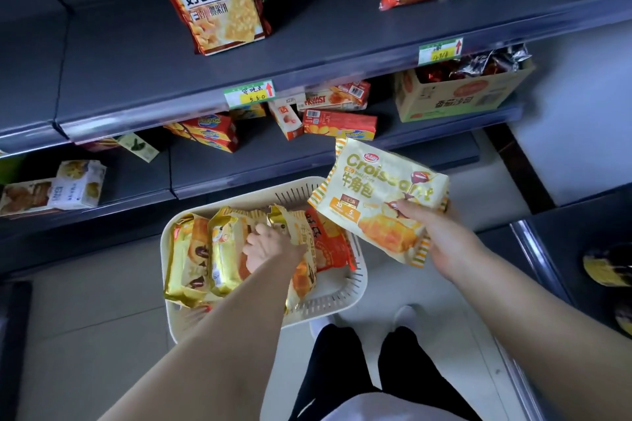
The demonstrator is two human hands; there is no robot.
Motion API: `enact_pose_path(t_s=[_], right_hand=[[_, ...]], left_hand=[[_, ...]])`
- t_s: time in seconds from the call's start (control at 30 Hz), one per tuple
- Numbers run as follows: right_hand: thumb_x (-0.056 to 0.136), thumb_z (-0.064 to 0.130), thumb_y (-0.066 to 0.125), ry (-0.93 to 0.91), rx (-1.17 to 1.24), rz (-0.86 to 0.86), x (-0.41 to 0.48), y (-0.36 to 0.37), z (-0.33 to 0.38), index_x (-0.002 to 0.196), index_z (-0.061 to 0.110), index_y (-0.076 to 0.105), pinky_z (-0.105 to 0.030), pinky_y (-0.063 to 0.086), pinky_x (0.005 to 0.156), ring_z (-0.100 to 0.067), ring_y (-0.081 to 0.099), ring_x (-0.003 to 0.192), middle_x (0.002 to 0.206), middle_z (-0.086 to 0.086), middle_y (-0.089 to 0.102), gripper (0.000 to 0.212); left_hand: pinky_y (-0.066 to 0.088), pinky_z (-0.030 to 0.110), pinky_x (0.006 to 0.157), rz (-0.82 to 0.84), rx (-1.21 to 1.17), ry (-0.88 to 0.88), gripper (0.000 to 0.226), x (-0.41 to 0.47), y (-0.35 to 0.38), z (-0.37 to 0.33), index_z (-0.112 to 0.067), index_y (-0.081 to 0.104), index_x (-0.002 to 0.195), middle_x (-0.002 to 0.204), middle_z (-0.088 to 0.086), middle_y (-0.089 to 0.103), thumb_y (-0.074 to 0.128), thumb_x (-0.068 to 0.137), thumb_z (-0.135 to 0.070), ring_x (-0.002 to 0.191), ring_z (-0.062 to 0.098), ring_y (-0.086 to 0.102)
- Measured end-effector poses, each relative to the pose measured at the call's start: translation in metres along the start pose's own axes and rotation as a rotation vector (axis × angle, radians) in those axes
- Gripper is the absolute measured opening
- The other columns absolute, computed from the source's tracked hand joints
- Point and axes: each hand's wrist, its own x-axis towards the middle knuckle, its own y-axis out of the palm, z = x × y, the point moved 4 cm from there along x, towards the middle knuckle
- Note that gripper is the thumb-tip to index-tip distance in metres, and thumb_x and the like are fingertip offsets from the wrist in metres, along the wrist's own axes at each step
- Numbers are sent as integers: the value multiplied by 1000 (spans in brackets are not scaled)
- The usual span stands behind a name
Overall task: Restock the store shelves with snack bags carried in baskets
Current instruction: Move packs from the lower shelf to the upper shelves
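Here, right hand (pixel 441 239) gripping a pale yellow plastic croissant bag (pixel 376 188) above the cream slotted plastic basket (pixel 357 287) on the floor, left hand (pixel 270 246) clutching a gold foil snack bag (pixel 306 249) inside it

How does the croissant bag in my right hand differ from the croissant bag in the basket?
The held bag, pinched by the right hand, shows its front to the camera; the basket bag stands on edge among other bags. The held bag shows nearly whole; the basket bag is partly hidden by the left hand. Both look yellow with croissant lettering.
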Motion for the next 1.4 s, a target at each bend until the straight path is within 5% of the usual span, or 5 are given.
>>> enact_pose_path(t_s=[0.23, 0.63, 0.97, 1.2, 1.4], right_hand=[[71, 6, 83, 5, -46, 10, 7, -15, 8, 117, 12, 65, -37, 58, 67, -26, 74, 89, 103, -11, 75, 50], [76, 6, 80, -61, 102, 205, -23, 15, 72, 104, 24, 66, -36, 57, 53, -22, 75, 75, 88, -1, 78, 36], [78, 20, 80, -135, 264, 417, -53, 0, 152, 127, 20, 61, -47, 56, 88, -24, 72, 100, 113, -5, 73, 53], [80, 42, 76, -221, 274, 626, -76, -9, 218, 120, 31, 68, -40, 59, 73, -23, 70, 104, 118, -2, 72, 42], [88, 49, 64, -371, 329, 762, -98, 0, 301, 124, 29, 66, -66, 45, 93, -29, 68, 110, 123, -5, 69, 41]], left_hand=[[40, 31, 51, -109, -289, -47, 64, -10, 2, 7, -8, 32, 135, 73, -2, 46, 68, 84, -21, 71, 22, 54], [60, 44, 80, -153, -1251, 48, 54, -94, -59, 1, -19, 55, 109, 98, 3, 69, 81, 62, -30, 86, 25, 70], [59, 34, 63, -148, -1617, 360, 43, -174, -116, -64, -9, 59, 119, 106, 10, 73, 78, 80, -13, 89, 28, 73], [58, 46, 86, -12, -1781, 615, 44, -223, -161, -135, -16, 60, 124, 106, 2, 76, 74, 83, -13, 93, 25, 74], [53, 53, 95, 110, -1834, 920, 49, -265, -228, -199, -12, 57, 131, 122, 10, 70, 69, 84, -8, 109, 31, 69]])
